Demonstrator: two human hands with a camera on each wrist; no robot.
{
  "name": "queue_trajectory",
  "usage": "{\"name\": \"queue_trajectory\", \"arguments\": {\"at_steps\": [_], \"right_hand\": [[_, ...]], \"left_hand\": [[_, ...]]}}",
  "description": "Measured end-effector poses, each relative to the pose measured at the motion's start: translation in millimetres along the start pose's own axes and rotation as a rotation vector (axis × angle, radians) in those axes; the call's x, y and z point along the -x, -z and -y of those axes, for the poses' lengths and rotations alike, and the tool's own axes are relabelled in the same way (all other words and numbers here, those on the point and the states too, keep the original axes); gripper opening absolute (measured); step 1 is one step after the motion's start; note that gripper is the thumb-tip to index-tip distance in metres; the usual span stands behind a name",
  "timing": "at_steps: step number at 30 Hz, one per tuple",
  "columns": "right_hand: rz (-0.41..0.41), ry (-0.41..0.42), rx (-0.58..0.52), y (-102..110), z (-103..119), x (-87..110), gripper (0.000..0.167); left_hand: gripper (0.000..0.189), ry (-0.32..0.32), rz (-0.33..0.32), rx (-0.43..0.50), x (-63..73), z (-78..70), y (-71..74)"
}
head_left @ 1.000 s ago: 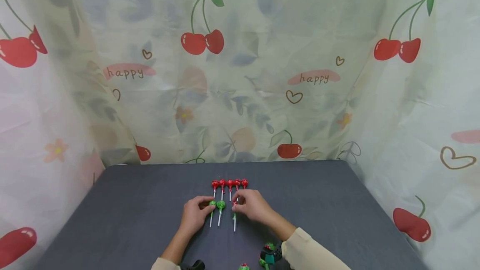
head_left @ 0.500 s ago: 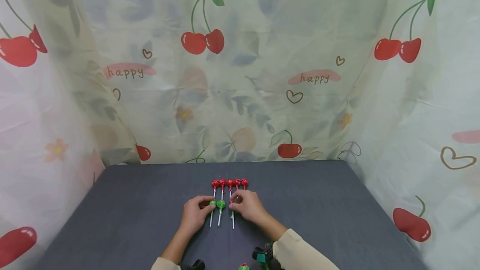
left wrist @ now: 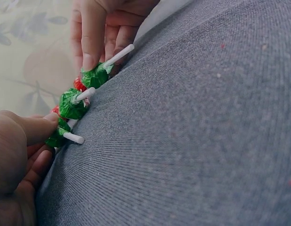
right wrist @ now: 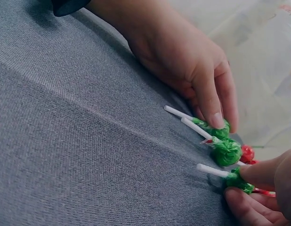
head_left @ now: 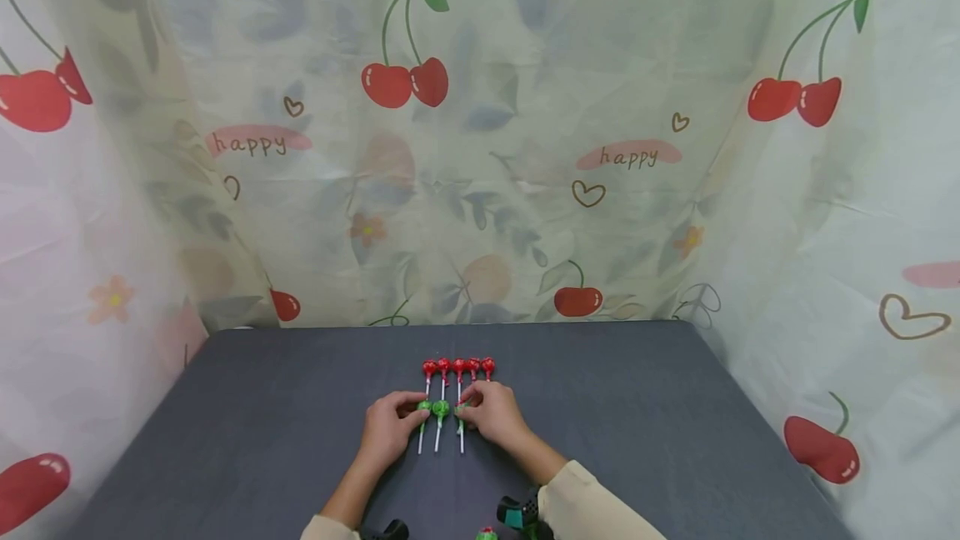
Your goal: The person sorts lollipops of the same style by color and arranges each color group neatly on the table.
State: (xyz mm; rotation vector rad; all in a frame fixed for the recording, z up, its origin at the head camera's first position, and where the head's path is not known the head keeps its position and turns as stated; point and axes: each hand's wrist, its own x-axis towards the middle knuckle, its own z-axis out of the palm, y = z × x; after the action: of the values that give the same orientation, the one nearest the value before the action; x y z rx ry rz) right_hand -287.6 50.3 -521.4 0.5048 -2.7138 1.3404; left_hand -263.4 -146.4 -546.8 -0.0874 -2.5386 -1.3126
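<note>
Three green-wrapped lollipops lie side by side on the grey cloth, white sticks toward the person. The left hand [head_left: 387, 430] pinches the leftmost green lollipop [left wrist: 63, 134] by its head between thumb and fingers. With thumb and forefinger, the right hand [head_left: 495, 415] holds the rightmost green lollipop [right wrist: 234, 179] by its head, close beside the middle green lollipop [head_left: 441, 409]. No hand touches the middle one. Just beyond them runs a row of several red lollipops [head_left: 459, 366], heads away from the person; some of their sticks are partly hidden behind the right hand.
The grey cloth-covered table [head_left: 300, 390] ends at a patterned curtain [head_left: 480, 148] at the back and sides. Another green lollipop [head_left: 487, 533] shows at the bottom edge of the head view, near the black device [head_left: 517, 512] on the right wrist.
The right hand has moved left with its green lollipop, bringing it nearer the middle green one. The left hand has stayed in place on the leftmost lollipop.
</note>
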Motion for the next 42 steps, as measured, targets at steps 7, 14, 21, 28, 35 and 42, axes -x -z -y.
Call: {"name": "queue_trajectory", "arguments": {"at_steps": [7,14,21,28,35,42], "right_hand": [[-0.020,-0.003,-0.061,-2.0,0.5,1.3,0.015],[-0.020,-0.039,-0.076,-3.6,0.9,0.9,0.014],[-0.040,-0.015,-0.056,-4.0,-1.3,0.8,0.015],[-0.031,-0.029,-0.083,-3.1,-1.7,0.6,0.015],[-0.028,-0.022,-0.057,0.7,-0.1,1.3,0.016],[0.002,-0.025,-0.005,12.6,6.6,7.3,0.018]], "left_hand": [[0.020,0.000,-0.004,-0.003,0.5,-0.8,1.0],[0.020,0.000,-0.010,-0.003,0.9,-0.1,0.3],[0.020,-0.001,-0.006,0.000,0.5,-0.6,0.1],[0.021,0.003,0.000,0.006,0.1,-1.1,0.8],[0.021,-0.001,-0.010,-0.001,0.7,-1.9,0.9],[0.020,0.009,-0.003,0.003,0.8,-1.9,0.8]]}}
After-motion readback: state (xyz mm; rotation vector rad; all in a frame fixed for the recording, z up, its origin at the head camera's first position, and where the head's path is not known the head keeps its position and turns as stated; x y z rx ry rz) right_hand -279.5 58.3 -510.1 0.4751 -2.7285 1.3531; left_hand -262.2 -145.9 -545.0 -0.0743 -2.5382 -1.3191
